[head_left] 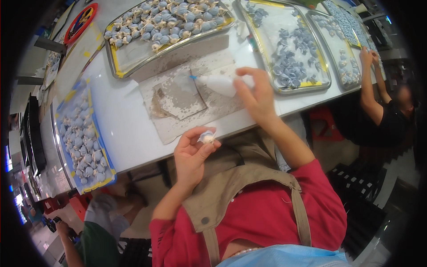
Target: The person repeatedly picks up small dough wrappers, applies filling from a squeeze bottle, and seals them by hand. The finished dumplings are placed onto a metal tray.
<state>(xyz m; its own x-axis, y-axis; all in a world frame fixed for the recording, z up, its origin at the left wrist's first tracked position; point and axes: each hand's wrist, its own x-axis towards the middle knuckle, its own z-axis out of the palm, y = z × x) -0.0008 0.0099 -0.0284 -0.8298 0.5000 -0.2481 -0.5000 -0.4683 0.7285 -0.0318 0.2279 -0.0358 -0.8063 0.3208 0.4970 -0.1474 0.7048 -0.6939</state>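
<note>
In my left hand (pixel 190 153), fingers and thumb pinch a small figurine piece (pixel 207 137), cream with a pale blue-grey part around it. My right hand (pixel 258 95) is wrapped round a white squeeze bottle (pixel 221 84), which lies tilted almost level. Its blue tip (pixel 193 77) points left, over a stained cardboard sheet (pixel 163 135) on the table, apart from the piece. Motion slightly blurs the right hand.
Beyond the cardboard, a metal tray (pixel 178 49) holds many blue-and-cream figurines. Loose blue-grey parts fill another tray (pixel 307 90) at right. A blue-lined tray (pixel 98 135) of figurines stands left. A co-worker's hands (pixel 368 56) are at the far right.
</note>
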